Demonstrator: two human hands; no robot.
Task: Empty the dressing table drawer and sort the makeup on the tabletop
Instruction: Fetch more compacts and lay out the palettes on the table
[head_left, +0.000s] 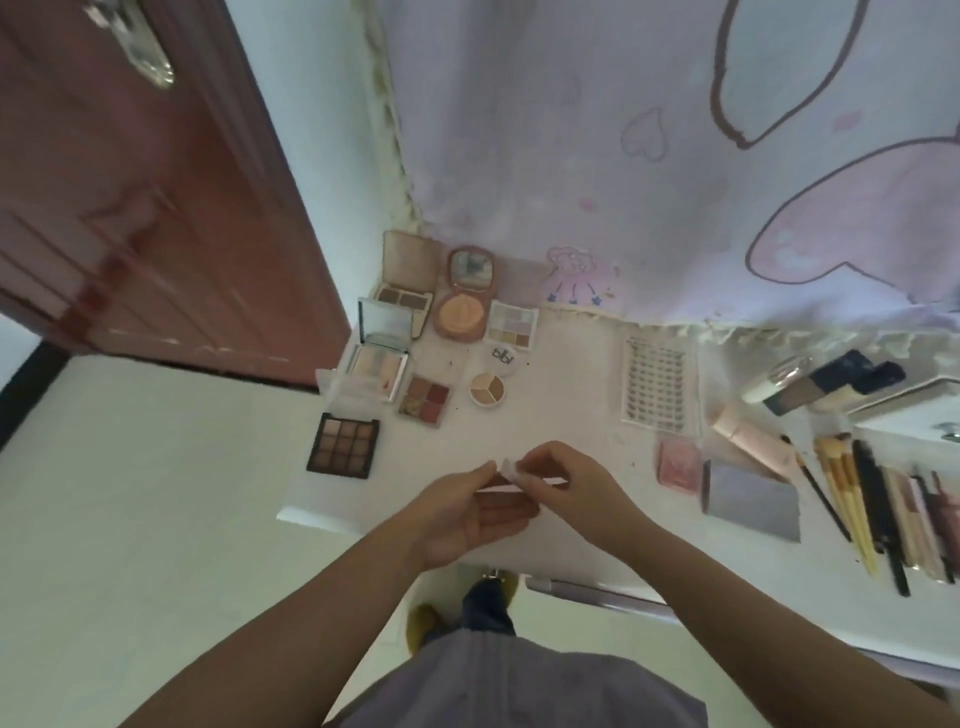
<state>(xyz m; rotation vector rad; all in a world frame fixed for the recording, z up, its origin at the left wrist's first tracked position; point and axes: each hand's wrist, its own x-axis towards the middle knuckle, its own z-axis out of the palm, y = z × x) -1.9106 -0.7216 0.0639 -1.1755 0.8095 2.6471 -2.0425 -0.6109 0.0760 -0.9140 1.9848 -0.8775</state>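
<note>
Both my hands meet over the front middle of the white dressing tabletop (571, 374). My left hand (467, 512) and my right hand (566, 480) together pinch a small flat pale makeup item (511, 470); what it is stays unclear. Open eyeshadow palettes lie grouped at the left: a dark nine-pan palette (343, 445), a red four-pan palette (425, 400), a round three-colour pot (487, 390), a round peach compact (461, 313). A false-lash card (655, 384) lies in the middle right. Brushes and pencils (878, 506) line the right side.
Foundation bottles and tubes (821, 384) lie at the far right, with a pink compact (678, 462) and a silver-grey case (750, 499) nearer me. A cartoon curtain (649, 156) hangs behind the table. A red-brown door (156, 208) stands to the left.
</note>
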